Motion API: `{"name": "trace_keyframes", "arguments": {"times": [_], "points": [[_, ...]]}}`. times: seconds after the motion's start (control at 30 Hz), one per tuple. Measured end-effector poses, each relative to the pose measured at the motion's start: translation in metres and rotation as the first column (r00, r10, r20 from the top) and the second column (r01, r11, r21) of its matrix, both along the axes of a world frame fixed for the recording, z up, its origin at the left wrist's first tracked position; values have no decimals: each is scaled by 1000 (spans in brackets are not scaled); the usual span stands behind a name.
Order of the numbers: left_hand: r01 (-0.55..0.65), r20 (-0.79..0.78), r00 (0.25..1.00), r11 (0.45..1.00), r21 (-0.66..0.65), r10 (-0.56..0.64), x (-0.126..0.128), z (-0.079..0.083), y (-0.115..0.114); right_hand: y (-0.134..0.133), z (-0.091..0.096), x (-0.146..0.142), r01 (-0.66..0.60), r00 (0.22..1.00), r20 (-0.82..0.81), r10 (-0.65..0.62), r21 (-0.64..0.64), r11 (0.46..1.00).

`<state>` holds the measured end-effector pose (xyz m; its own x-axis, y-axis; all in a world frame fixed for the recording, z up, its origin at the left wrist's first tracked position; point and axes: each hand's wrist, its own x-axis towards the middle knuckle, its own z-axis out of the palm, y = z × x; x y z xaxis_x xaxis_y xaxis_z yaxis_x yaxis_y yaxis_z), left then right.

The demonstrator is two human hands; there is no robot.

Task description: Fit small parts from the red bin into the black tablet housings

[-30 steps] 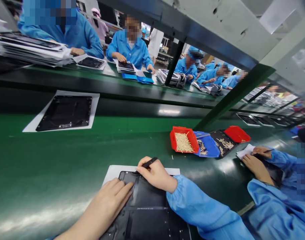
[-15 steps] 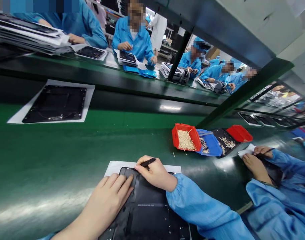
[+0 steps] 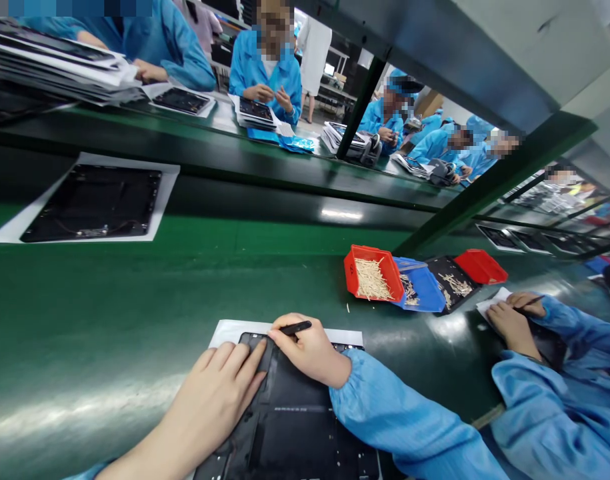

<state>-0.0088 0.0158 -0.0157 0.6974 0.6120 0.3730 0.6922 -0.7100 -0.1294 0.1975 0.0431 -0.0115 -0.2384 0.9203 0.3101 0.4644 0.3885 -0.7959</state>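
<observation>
A black tablet housing [image 3: 297, 440] lies on a white sheet [image 3: 345, 337] directly in front of me. My left hand [image 3: 225, 383] rests on its upper left part, fingers stretched out and lying flat along the edge. My right hand [image 3: 307, 350] is closed around a slim black pen-shaped tool [image 3: 295, 327]. The fingertips of this hand are at the housing's top edge, close to my left fingertips. The tool's working tip is hidden by the fingers, so I cannot tell whether it touches the housing.
Beyond my hands stand a red bin [image 3: 372, 275] of pale strips, a blue bin [image 3: 419, 287] and a black tray [image 3: 452, 283]. A second housing [image 3: 97, 200] lies on paper at far left. A co-worker's hands [image 3: 517, 317] work at right. A green post [image 3: 489, 187] slants behind.
The housing on paper at far left has moved further left. My left index fingertip has shifted slightly up towards the top edge. My right hand stays almost in place.
</observation>
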Motion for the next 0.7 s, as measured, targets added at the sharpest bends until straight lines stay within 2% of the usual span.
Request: {"name": "trace_keyframes", "arguments": {"times": [0.37, 0.7], "points": [[-110, -132, 985, 994, 11, 110, 7, 13, -7, -5, 1, -3, 17, 1000, 8, -18, 115, 993], [-118, -171, 977, 992, 45, 124, 10, 16, -8, -6, -4, -6, 86, 996, -3, -86, 123, 989]]}}
